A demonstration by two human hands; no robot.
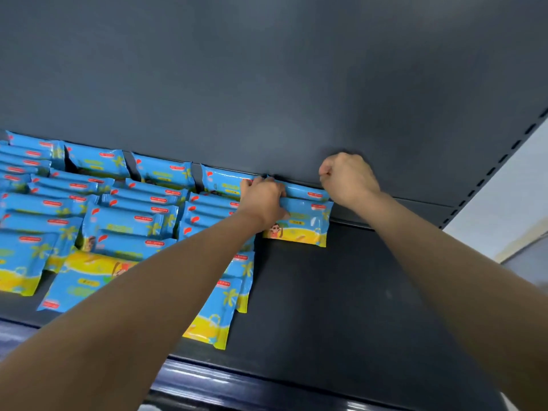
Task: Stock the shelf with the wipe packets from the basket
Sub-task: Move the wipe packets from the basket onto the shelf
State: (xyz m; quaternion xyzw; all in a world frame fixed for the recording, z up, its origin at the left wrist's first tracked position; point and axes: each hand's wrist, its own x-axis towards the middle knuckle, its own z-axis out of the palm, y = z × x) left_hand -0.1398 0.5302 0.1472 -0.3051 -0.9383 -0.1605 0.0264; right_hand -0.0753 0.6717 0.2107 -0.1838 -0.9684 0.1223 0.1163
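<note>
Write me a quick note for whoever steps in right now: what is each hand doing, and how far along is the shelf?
Left hand: fingers curled over the top of the upright packets standing at the back panel.
Right hand: curled at those packets' top right corner; whether it pinches anything is hidden.
Done: stocked packets cover the left part of the shelf.
Left: the bare right part is not yet filled. The basket is out of view.
</note>
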